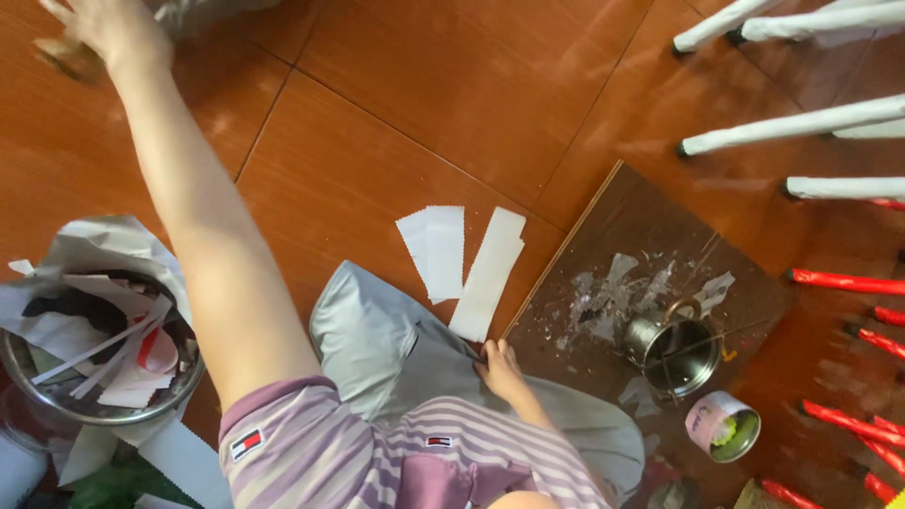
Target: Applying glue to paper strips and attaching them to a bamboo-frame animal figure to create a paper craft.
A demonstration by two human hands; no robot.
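On the red-brown tiled floor (452, 85), the person's left hand (104, 28) stretches far out to the upper left corner, fingers spread over a brownish object (66, 58) at the edge of view; whether it grips that object I cannot tell. Meanwhile the right hand (500, 366) rests near the knee, fingertips touching the lower end of a long white paper strip (488, 273). Two shorter white strips (434, 250) lie just beside it. A dark board (613, 226) to the right carries a small metal pot (674, 351). A steel bowl (57, 401) of paper scraps sits at the left.
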